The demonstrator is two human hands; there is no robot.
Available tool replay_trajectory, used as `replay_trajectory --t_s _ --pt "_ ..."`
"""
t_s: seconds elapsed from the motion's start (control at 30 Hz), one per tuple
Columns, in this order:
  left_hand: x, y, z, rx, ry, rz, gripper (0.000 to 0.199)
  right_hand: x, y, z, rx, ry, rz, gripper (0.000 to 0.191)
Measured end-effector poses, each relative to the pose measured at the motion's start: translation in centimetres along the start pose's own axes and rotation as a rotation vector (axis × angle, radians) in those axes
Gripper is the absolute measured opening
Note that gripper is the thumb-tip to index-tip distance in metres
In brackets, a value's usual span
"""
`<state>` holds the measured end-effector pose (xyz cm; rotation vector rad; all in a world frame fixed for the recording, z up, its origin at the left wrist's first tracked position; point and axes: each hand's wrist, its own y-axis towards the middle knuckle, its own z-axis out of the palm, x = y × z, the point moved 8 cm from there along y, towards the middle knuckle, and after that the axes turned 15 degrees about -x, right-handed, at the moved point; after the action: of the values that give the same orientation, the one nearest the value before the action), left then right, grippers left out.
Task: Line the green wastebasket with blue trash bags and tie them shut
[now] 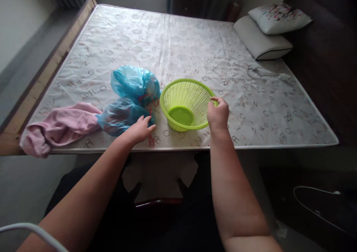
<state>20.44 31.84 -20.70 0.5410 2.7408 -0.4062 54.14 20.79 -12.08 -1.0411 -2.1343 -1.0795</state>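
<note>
Head view, ordered from near to far. A white cord (30,228) is curving below the left forearm. Above the near edge of the mattress (192,64), left of the middle, the left hand (140,130) is poising over the right end of the near bag (115,116); its fingers are spreading apart and gripping nothing visible, and whether they are touching the bag or its red ties (151,140) one cannot tell. The right hand (219,112) is closing thumb and curled fingers on the right rim of the basket (181,115), which is standing upright near the middle of the near edge. A pink towel (67,123) is lying crumpled at the near left corner, its right end meeting the near bag. Just behind that bag, the far bag (132,81) is bulging, also blue. Toward the far right corner, a pillow (262,38) is lying along the right edge, bearing a patterned cushion (279,18).
</note>
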Motion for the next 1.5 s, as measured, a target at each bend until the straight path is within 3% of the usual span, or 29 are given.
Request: replay_trajectory --t_s 0.1,0.27,0.43,0.53,0.67,0.73,0.8,0.97,1.03,1.13,1.23,1.37,1.5 --pt "-0.5 -0.3 0.1 0.039 0.024 0.045 0.072 0.8 -0.4 -0.4 -0.03 0.012 0.061 0.029" --pt "-0.9 -0.9 -0.1 0.129 0.069 0.024 0.071 2.2 -1.2 -0.1 -0.029 0.009 -0.018 0.026" --pt "-1.5 -1.0 0.7 0.211 0.036 0.066 0.069 1.2 -1.1 0.5 0.004 -0.024 -0.009 0.031" --pt "-1.1 -0.8 1.2 0.199 0.067 0.088 0.066 0.6 -0.8 0.4 0.002 -0.018 0.005 0.033" --pt "-0.7 -0.3 1.2 0.102 0.06 0.153 0.036 1.5 -0.9 -0.1 -0.018 -0.026 -0.009 0.029" --pt "-0.7 -0.1 1.0 0.056 0.03 0.19 0.021 3.1 -1.4 -0.9 -0.052 -0.037 -0.042 0.03" --pt "-0.9 0.1 0.5 0.002 -0.014 0.198 0.019 5.6 -2.5 -1.5 -0.046 -0.014 -0.1 0.033" --pt "-1.9 0.4 -3.3 -0.237 -0.249 0.07 0.016 12.9 -8.0 -1.4 0.205 0.228 -0.366 0.028" --pt "-1.9 0.3 -5.1 -0.359 -0.349 0.005 0.013 14.6 -10.6 -0.7 0.318 0.313 -0.455 0.026" --pt "-1.2 0.1 -7.5 -0.552 -0.481 -0.084 0.014 14.9 -13.3 0.9 0.443 0.351 -0.484 0.025" --pt "-0.2 -0.1 -8.6 -0.656 -0.658 -0.132 0.017 14.5 -14.2 2.1 0.535 0.334 -0.508 0.025" --pt "0.4 -0.1 -8.9 -0.681 -0.866 -0.117 0.022 13.9 -13.6 2.6 0.566 0.268 -0.539 0.026" --pt "0.6 0.0 -8.1 -0.638 -1.006 -0.142 0.02 13.0 -12.2 2.4 0.486 0.166 -0.491 0.025"
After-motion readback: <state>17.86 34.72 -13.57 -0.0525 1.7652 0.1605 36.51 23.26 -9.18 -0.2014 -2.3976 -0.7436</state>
